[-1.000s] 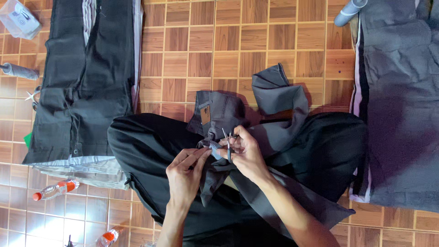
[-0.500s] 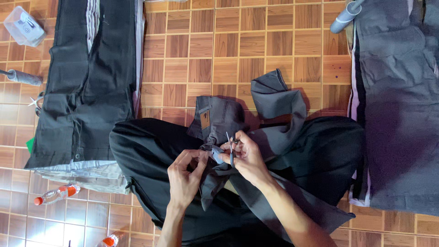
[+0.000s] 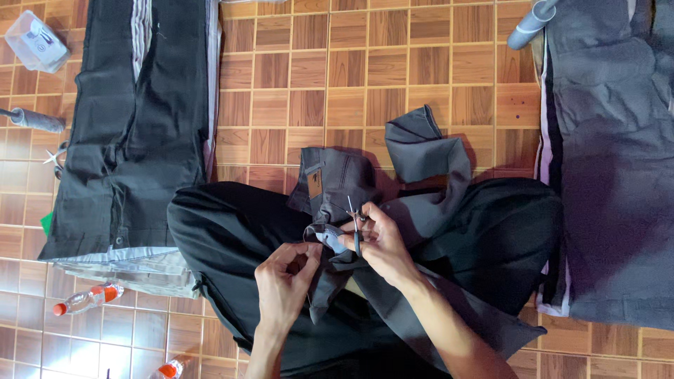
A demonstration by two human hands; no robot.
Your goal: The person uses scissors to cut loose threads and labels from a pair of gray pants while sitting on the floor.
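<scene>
The right hand (image 3: pixel 377 242) grips small thread snips (image 3: pixel 354 223), blades pointing up at the waistband of grey trousers (image 3: pixel 337 189) spread over the lap on the tiled floor (image 3: pixel 337 84). The left hand (image 3: pixel 286 281) pinches the dark fabric just beside them. A folded dark trouser stack (image 3: pixel 133 140) lies left

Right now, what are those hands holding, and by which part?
Right hand holds small thread snips by the handle; left hand pinches the dark trousers' waistband.
</scene>
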